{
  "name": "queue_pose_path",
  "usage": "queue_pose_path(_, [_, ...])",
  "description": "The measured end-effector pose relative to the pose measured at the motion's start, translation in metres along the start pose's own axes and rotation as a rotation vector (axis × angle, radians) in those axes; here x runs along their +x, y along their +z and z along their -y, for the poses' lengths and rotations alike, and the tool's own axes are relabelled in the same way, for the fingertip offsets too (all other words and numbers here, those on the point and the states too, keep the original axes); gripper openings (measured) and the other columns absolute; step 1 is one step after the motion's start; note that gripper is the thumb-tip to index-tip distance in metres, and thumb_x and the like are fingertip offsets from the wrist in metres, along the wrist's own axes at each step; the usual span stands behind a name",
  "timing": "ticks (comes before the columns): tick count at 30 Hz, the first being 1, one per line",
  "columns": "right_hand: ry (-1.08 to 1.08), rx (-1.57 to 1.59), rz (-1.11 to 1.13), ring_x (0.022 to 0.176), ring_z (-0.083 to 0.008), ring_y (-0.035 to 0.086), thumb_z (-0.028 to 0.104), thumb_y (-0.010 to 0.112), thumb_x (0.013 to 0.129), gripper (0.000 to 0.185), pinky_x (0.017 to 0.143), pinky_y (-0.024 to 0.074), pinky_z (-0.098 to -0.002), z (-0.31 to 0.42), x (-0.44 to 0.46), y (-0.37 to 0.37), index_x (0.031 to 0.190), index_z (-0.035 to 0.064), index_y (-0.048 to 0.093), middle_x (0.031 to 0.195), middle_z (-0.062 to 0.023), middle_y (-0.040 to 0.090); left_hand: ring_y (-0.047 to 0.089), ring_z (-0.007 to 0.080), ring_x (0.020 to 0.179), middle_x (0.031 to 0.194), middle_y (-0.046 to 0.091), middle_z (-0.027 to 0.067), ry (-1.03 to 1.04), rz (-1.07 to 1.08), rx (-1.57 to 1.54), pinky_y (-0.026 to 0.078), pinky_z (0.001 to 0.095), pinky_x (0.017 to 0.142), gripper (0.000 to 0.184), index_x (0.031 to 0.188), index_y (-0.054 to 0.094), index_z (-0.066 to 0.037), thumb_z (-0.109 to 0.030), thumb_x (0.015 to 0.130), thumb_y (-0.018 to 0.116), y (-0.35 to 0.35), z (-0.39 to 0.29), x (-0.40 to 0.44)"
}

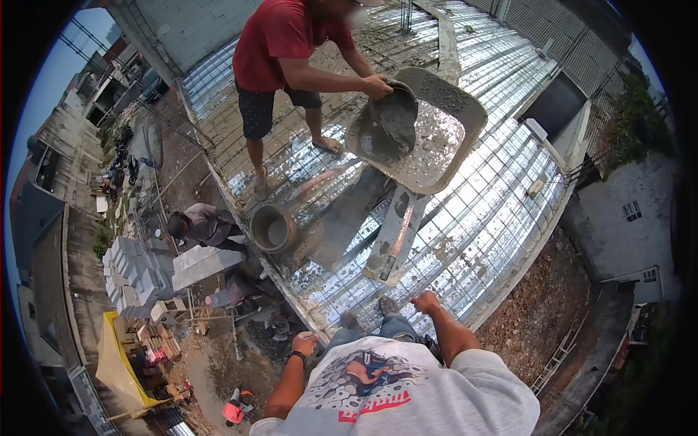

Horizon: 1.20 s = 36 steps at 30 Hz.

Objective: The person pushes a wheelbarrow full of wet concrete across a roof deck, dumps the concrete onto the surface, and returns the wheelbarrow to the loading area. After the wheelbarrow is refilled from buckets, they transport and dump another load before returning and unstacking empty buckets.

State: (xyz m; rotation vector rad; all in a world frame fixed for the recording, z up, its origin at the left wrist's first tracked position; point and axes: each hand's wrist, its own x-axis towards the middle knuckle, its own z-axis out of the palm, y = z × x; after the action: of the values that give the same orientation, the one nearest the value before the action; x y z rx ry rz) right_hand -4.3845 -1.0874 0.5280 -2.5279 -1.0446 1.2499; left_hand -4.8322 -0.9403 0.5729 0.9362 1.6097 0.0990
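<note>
My left hand [305, 344], with a dark band at the wrist, hangs by my left side, fingers curled and nothing visible in them. My right hand [426, 302] is held out at my right, also curled closed with nothing seen in it. Ahead of me stands a wheelbarrow [472, 120] with wet concrete in its tray. One of its handles [398, 236] points toward me, out of reach of both hands. A co-worker in a red shirt [273, 36] tips a bucket [405, 89] of grey concrete over the tray.
A second bucket [273, 227] stands near the roof deck's left edge. Steel mesh [465, 240] covers the shiny metal decking, with a plank [382, 258] lying on it. An opening [556, 105] is at right. Below left are another person [207, 221] and stacked blocks [134, 272].
</note>
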Motion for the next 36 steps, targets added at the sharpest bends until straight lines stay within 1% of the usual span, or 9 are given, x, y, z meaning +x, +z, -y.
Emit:
queue_pose_path(7, [0.042, 0.057, -0.014, 0.063, -0.0307, 0.063, 0.056, 0.063, 0.077, 0.06, 0.061, 0.0482, -0.041, -0.004, -0.001, 0.014, 0.071, -0.0036, 0.067, 0.065, -0.0195, 0.063, 0.061, 0.0143, 0.058, 0.086, 0.068, 0.0107, 0.024, 0.0, 0.055, 0.045, 0.0286, 0.047, 0.044, 0.108, 0.059, 0.002, -0.022, 0.076, 0.075, -0.008, -0.006, 0.0])
queue_pose_path(10, [-0.037, 0.034, -0.018, 0.059, -0.0293, 0.062, 0.054, 0.063, 0.078, 0.058, 0.059, 0.0481, -0.0407, 0.001, -0.005, 0.014, 0.07, -0.0034, 0.066, 0.062, -0.0186, 0.062, 0.06, 0.0141, 0.058, 0.084, 0.067, 0.0104, 0.039, 0.023, 0.064, 0.045, 0.0282, 0.048, 0.043, 0.109, 0.058, 0.002, -0.022, 0.077, 0.075, -0.013, -0.009, 0.001])
queue_pose_path(13, [0.002, -0.022, 0.098, 0.091, -0.0398, 0.062, 0.052, 0.054, 0.085, 0.058, 0.08, 0.0486, -0.044, 0.005, -0.009, 0.015, 0.09, -0.0044, 0.067, 0.091, -0.0301, 0.062, 0.06, 0.014, 0.058, 0.083, 0.067, 0.0098, 0.052, 0.033, 0.093, 0.046, 0.028, 0.048, 0.043, 0.109, 0.058, 0.002, -0.021, 0.077, 0.074, -0.016, -0.012, 0.003])
queue_pose_path(16, [-0.102, -0.093, 0.079, 0.088, -0.0389, 0.063, 0.054, 0.056, 0.083, 0.061, 0.077, 0.0485, -0.0442, -0.004, 0.0, 0.032, 0.086, -0.0059, 0.066, 0.086, -0.0306, 0.062, 0.06, 0.0141, 0.059, 0.082, 0.067, 0.0092, 0.056, 0.044, 0.143, 0.046, 0.0282, 0.049, 0.042, 0.109, 0.058, 0.002, -0.021, 0.077, 0.074, -0.023, -0.012, 0.005])
queue_pose_path(22, [0.11, 0.104, 0.08, 0.086, -0.0379, 0.064, 0.054, 0.064, 0.077, 0.064, 0.073, 0.0489, -0.0423, 0.009, -0.015, 0.029, 0.083, -0.0096, 0.065, 0.084, -0.0297, 0.063, 0.06, 0.0133, 0.06, 0.083, 0.067, 0.0086, 0.064, 0.047, 0.132, 0.046, 0.0277, 0.049, 0.042, 0.11, 0.058, 0.002, -0.021, 0.078, 0.073, -0.028, -0.015, 0.006])
queue_pose_path(25, [0.055, 0.124, 0.02, 0.071, -0.0345, 0.065, 0.051, 0.059, 0.082, 0.057, 0.066, 0.0498, -0.0423, 0.008, -0.016, 0.038, 0.073, -0.0051, 0.066, 0.069, -0.0226, 0.064, 0.06, 0.0127, 0.06, 0.085, 0.067, 0.0093, 0.054, 0.048, 0.111, 0.046, 0.0272, 0.048, 0.042, 0.11, 0.058, 0.002, -0.021, 0.077, 0.073, -0.03, -0.016, 0.005])
queue_pose_path(31, [0.039, -0.018, -0.018, 0.066, -0.0292, 0.065, 0.053, 0.062, 0.079, 0.055, 0.065, 0.0509, -0.0392, 0.014, -0.02, 0.044, 0.071, -0.0017, 0.067, 0.068, -0.0192, 0.065, 0.06, 0.013, 0.059, 0.088, 0.068, 0.0103, 0.041, 0.07, 0.122, 0.045, 0.0267, 0.047, 0.042, 0.109, 0.058, 0.002, -0.019, 0.077, 0.073, -0.031, -0.012, 0.006])
queue_pose_path(34, [0.051, 0.023, 0.051, 0.066, -0.0285, 0.065, 0.052, 0.063, 0.078, 0.053, 0.065, 0.0509, -0.0384, 0.005, -0.01, 0.057, 0.069, -0.0001, 0.068, 0.067, -0.018, 0.065, 0.06, 0.0131, 0.058, 0.085, 0.068, 0.0097, 0.027, 0.074, 0.082, 0.045, 0.0265, 0.047, 0.042, 0.109, 0.057, 0.003, -0.018, 0.076, 0.073, -0.032, -0.012, 0.004])
queue_pose_path(36, [0.092, 0.084, 0.087, 0.08, -0.0352, 0.064, 0.05, 0.069, 0.073, 0.058, 0.072, 0.0503, -0.0404, 0.008, -0.017, 0.051, 0.082, -0.0065, 0.066, 0.081, -0.0249, 0.065, 0.059, 0.0129, 0.057, 0.083, 0.067, 0.0093, 0.035, 0.074, 0.071, 0.045, 0.0261, 0.047, 0.042, 0.108, 0.057, 0.003, -0.018, 0.076, 0.074, -0.033, -0.01, 0.007])
